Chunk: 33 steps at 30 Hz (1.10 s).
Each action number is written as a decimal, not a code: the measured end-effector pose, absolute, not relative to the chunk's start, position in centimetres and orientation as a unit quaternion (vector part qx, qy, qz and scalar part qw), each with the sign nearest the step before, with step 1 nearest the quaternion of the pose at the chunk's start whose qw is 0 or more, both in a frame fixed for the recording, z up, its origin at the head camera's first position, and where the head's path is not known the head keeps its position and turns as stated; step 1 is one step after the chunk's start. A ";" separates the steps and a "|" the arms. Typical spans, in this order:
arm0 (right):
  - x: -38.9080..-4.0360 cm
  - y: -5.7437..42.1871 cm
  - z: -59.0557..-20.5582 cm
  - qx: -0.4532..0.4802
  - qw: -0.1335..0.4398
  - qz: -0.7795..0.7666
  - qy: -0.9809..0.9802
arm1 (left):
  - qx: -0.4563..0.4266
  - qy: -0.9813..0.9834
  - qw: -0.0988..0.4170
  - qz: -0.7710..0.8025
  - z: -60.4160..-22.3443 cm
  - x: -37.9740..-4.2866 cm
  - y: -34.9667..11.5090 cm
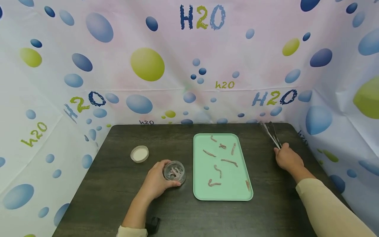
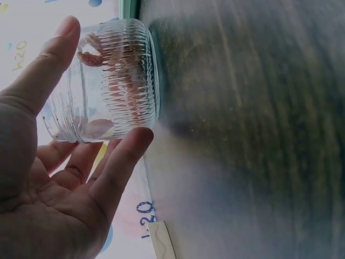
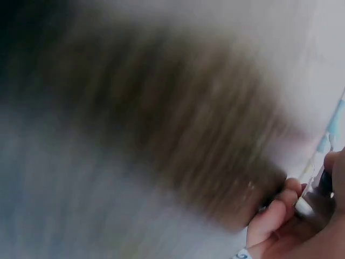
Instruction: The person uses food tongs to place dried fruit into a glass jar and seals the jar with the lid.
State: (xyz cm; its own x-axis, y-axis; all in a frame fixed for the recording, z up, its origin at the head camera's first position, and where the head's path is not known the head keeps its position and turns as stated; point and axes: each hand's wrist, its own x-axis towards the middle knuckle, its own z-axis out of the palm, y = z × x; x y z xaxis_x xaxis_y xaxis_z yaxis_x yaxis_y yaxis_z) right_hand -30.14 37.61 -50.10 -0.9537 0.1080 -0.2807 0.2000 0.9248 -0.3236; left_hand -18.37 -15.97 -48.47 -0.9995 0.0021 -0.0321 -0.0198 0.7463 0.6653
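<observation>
In the head view my left hand (image 1: 155,182) grips a small clear glass jar (image 1: 177,163) near the table's middle, thumb on the near side and fingers round the far side. The left wrist view shows the ribbed jar (image 2: 126,81) upright, with pinkish-brown worms (image 2: 126,70) inside. At the right my right hand (image 1: 289,159) holds metal tongs (image 1: 270,133), their two arms spread apart and pointing to the back edge. A mint-green tray (image 1: 204,194) lies between my hands, with several worms (image 1: 229,162) scattered over it. The right wrist view is badly blurred.
A round lid (image 1: 139,154) with a pale inside lies left of the jar, behind my left hand. A black object (image 1: 153,225) is beside my left wrist. The dark wooden table (image 1: 118,197) meets a printed sheet (image 1: 177,85) at its back and sides.
</observation>
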 end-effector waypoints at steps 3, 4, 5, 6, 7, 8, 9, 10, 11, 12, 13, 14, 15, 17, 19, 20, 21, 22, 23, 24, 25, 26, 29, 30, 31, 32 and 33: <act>-29.9 38.0 -50.0 0.078 0.120 -0.193 0.971 | -0.004 0.934 0.019 0.357 -48.6 -18.4 -16.0; -29.9 38.1 -49.9 0.076 0.119 -0.201 0.969 | -0.003 0.933 0.018 0.358 -48.6 -18.5 -16.1; -29.8 38.3 -49.8 0.072 0.118 -0.209 0.968 | -0.002 0.933 0.019 0.359 -48.6 -18.5 -16.1; -29.7 38.5 -49.7 0.067 0.117 -0.218 0.967 | 0.000 0.933 0.019 0.359 -48.6 -18.5 -16.1; -29.7 38.6 -49.6 0.062 0.116 -0.228 0.965 | 0.002 0.933 0.019 0.359 -48.5 -18.5 -16.2; -29.5 38.7 -49.5 0.059 0.114 -0.240 0.962 | 0.003 0.933 0.019 0.359 -48.5 -18.5 -16.2; -29.4 38.8 -49.4 0.056 0.112 -0.252 0.959 | 0.005 0.933 0.019 0.358 -48.5 -18.6 -16.3; -29.2 38.9 -49.2 0.054 0.111 -0.265 0.956 | 0.005 0.933 0.021 0.358 -48.5 -18.6 -16.4; -29.1 38.9 -49.1 0.052 0.110 -0.276 0.954 | 0.006 0.933 0.023 0.358 -48.5 -18.6 -16.4; -28.9 38.9 -49.0 0.051 0.108 -0.286 0.951 | 0.006 0.933 0.026 0.358 -48.5 -18.6 -16.5; -28.7 38.9 -48.9 0.049 0.106 -0.294 0.949 | 0.006 0.933 0.028 0.358 -48.5 -18.6 -16.6; -28.5 38.8 -48.8 0.049 0.103 -0.305 0.945 | 0.006 0.933 0.031 0.359 -48.5 -18.6 -16.7; -28.4 38.8 -48.8 0.048 0.102 -0.319 0.941 | 0.008 0.933 0.033 0.358 -48.5 -18.6 -16.8; -27.9 38.8 -48.8 0.047 0.101 -0.349 0.930 | 0.012 0.933 0.038 0.358 -48.4 -18.6 -16.9; -27.5 38.8 -48.9 0.047 0.102 -0.393 0.913 | 0.015 0.932 0.041 0.359 -48.4 -18.6 -17.1; -27.3 38.8 -48.9 0.046 0.104 -0.417 0.902 | 0.016 0.932 0.044 0.360 -48.4 -18.6 -17.2; -27.1 38.8 -48.9 0.047 0.107 -0.440 0.890 | 0.018 0.932 0.045 0.359 -48.4 -18.6 -17.3; -26.8 38.9 -48.9 0.047 0.110 -0.464 0.878 | 0.018 0.931 0.048 0.360 -48.4 -18.6 -17.3; -26.5 38.9 -48.9 0.049 0.115 -0.493 0.861 | 0.020 0.931 0.050 0.360 -48.4 -18.7 -17.4; -26.3 38.8 -48.8 0.049 0.119 -0.518 0.846 | 0.019 0.931 0.052 0.360 -48.4 -18.7 -17.5; -26.1 38.8 -48.6 0.049 0.124 -0.547 0.827 | 0.021 0.932 0.053 0.359 -48.4 -18.7 -17.5; -25.9 38.7 -48.4 0.045 0.130 -0.573 0.808 | 0.022 0.932 0.054 0.358 -48.4 -18.8 -17.6; -25.1 38.5 -47.5 0.035 0.147 -0.665 0.731 | 0.027 0.933 0.054 0.354 -48.5 -18.9 -17.7; -24.9 38.5 -47.3 0.027 0.154 -0.695 0.701 | 0.028 0.934 0.055 0.352 -48.5 -19.0 -17.8; -24.6 38.5 -47.0 0.016 0.159 -0.726 0.669 | 0.029 0.935 0.055 0.350 -48.5 -19.0 -17.7; -24.3 38.5 -46.7 0.000 0.165 -0.753 0.638 | 0.031 0.935 0.056 0.348 -48.5 -19.1 -17.7; -24.0 38.6 -46.5 -0.014 0.171 -0.780 0.602 | 0.034 0.936 0.056 0.346 -48.5 -19.2 -17.7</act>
State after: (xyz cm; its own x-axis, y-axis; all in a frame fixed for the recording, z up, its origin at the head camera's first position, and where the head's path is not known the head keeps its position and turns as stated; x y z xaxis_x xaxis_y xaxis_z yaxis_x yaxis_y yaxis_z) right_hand -24.03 38.63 -46.48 -0.9412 -0.2832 -0.1844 0.2503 -0.2179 -0.9433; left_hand -19.17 -17.66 -48.50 -0.9915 0.1019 -0.0810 0.0247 0.7584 0.6513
